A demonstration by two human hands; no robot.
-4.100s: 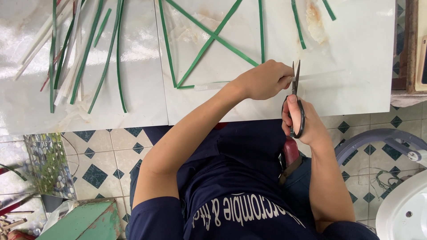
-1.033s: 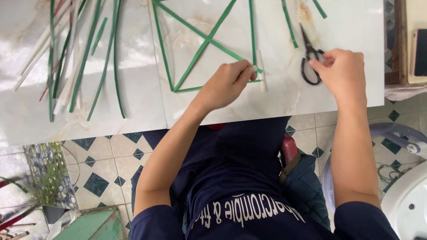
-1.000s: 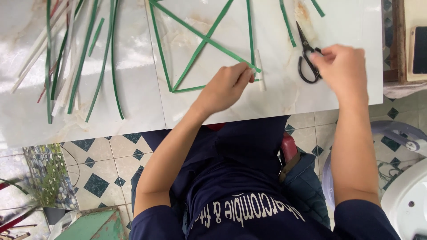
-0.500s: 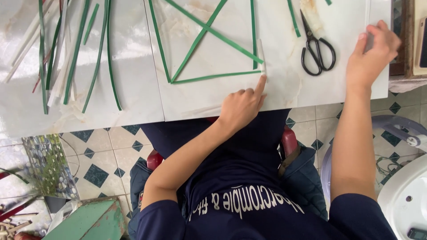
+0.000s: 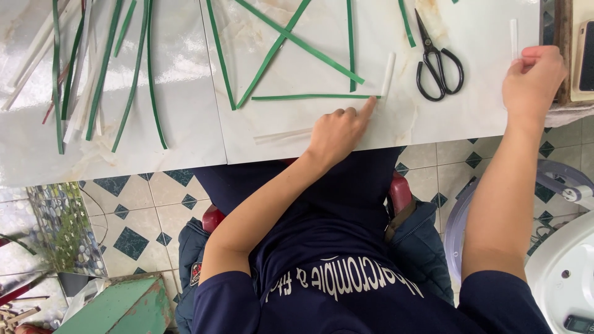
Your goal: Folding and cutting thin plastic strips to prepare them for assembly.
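Observation:
Several green strips lie crossed on the white table (image 5: 185,124); one horizontal green strip (image 5: 309,97) ends beside a short white strip (image 5: 388,74). My left hand (image 5: 337,130) rests on the table, its index finger pointing at that strip's right end and touching it. Black scissors (image 5: 438,62) lie shut on the table between my hands, held by neither. My right hand (image 5: 533,77) is near the table's right edge, fingers pinched on the lower end of a thin white strip (image 5: 512,34).
A loose pile of green and white strips (image 5: 93,68) covers the table's left part. A pale strip (image 5: 281,135) lies near the front edge. A dark flat device (image 5: 586,55) sits at far right. Below are tiled floor, a green stool (image 5: 117,306) and a white basin (image 5: 563,272).
My right hand let go of the scissors, which now lie on the table, and moved right to the thin white strip. My left hand slid back toward the front edge, index finger extended.

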